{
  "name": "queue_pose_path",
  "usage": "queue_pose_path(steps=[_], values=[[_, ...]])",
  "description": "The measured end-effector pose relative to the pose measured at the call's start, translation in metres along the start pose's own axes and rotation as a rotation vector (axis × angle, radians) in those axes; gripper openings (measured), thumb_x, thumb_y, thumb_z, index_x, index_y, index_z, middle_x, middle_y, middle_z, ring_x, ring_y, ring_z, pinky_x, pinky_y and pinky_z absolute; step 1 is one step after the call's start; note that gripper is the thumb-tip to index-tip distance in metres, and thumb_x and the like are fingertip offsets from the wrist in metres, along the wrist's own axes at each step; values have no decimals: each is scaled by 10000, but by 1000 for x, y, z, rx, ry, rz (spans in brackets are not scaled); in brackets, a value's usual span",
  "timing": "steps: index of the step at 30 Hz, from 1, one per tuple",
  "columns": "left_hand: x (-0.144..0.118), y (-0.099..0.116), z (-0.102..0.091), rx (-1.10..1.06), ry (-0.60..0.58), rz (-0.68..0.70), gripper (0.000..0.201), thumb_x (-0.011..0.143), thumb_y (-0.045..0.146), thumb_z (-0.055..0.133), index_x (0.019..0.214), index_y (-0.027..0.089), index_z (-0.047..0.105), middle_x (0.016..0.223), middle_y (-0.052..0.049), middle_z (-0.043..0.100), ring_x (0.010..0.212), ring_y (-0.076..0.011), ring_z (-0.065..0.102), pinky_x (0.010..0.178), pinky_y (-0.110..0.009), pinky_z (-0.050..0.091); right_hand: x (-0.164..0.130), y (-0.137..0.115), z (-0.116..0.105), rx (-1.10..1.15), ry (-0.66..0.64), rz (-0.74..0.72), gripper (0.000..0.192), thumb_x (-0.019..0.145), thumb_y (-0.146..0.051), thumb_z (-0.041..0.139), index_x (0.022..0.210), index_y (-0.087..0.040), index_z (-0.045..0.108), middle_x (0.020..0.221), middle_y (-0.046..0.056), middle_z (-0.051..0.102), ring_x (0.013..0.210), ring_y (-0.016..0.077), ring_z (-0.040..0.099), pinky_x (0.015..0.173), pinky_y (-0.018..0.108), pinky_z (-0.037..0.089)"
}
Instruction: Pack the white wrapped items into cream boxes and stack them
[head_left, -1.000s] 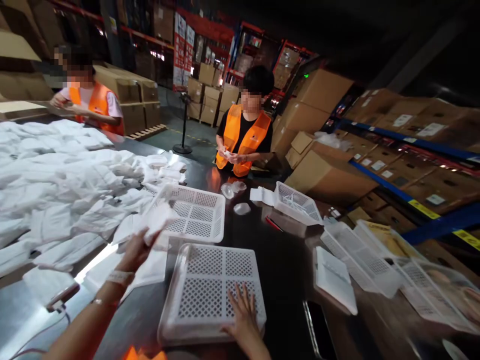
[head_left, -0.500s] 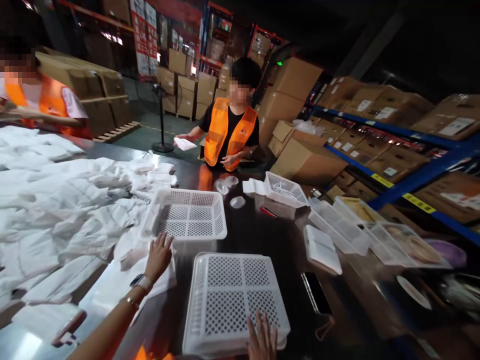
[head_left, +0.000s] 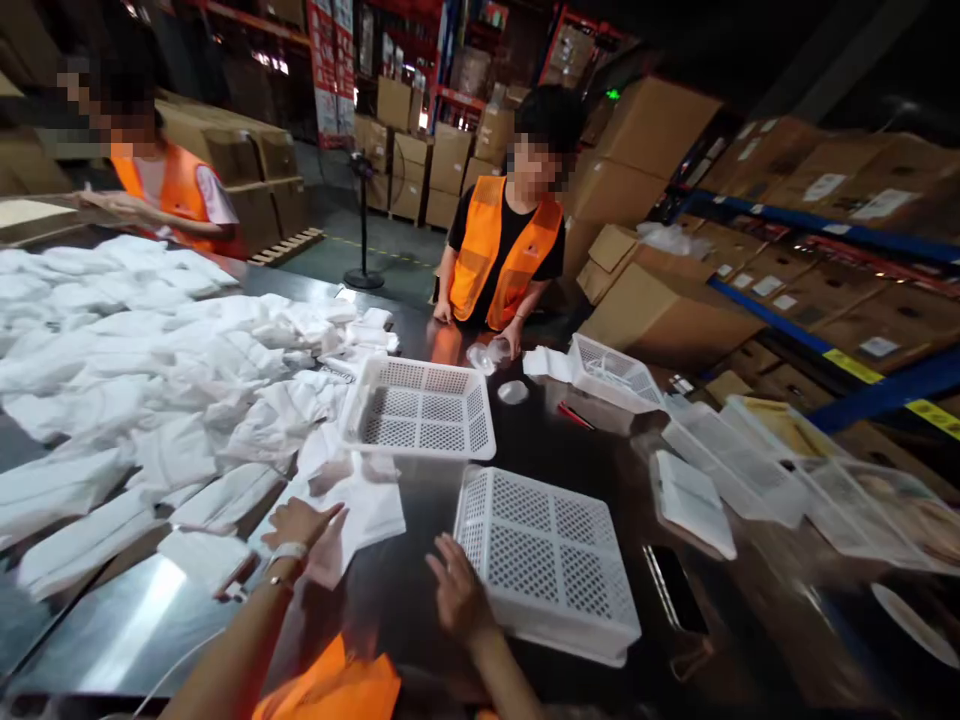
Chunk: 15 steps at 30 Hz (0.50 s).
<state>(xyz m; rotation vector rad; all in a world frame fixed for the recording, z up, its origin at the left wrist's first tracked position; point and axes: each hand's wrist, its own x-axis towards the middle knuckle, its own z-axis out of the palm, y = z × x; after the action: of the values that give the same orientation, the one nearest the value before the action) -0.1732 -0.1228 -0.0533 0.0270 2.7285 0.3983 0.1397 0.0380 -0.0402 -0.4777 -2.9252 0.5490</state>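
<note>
My left hand (head_left: 301,524) lies on a flat white packet (head_left: 352,515) at the near edge of a big heap of white packets (head_left: 142,380); whether the fingers grip it I cannot tell. My right hand (head_left: 455,592) hovers open just left of an upturned white perforated basket (head_left: 551,560) on the dark table, near its left corner and holding nothing. A second white basket (head_left: 420,408) stands upright and empty just beyond, between the heap and the upturned one.
Across the table a person in an orange vest (head_left: 508,250) touches small clear lids (head_left: 487,355). Another person in a vest (head_left: 176,190) stands at far left. More baskets and trays (head_left: 720,470) line the right side; a phone (head_left: 675,590) lies near them. Cardboard boxes fill the shelves (head_left: 810,270).
My left hand came down from holding a packet in the air onto a packet on the table. My right hand slid off the upturned basket to its left side. The view shifted left.
</note>
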Motion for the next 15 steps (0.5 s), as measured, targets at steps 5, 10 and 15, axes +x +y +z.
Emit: queue_pose_path(steps=[5,10,15], values=[[-17,11,6,58,-36,6,441,901,511,614,1169,161,621,1230,-107,640,1083,-260,631,899,-475,539,108,-47,25,43,-280,119,582,896,-229,580,1467,-229,469,1615,157,307,1504,379,227,1168,649,242],[-27,18,14,12,-82,111,328,927,428,619,1126,167,633,1073,-64,680,881,-190,671,757,-380,581,102,-71,51,23,-424,200,583,870,-315,660,1427,-215,520,1578,216,354,1440,433,348,1115,670,289],[-22,25,12,-120,-135,297,295,925,384,636,1114,158,644,1072,-60,685,884,-193,679,753,-377,590,92,-86,52,16,-449,225,621,807,-277,704,1407,-266,542,1542,179,433,1383,449,424,1066,684,352]])
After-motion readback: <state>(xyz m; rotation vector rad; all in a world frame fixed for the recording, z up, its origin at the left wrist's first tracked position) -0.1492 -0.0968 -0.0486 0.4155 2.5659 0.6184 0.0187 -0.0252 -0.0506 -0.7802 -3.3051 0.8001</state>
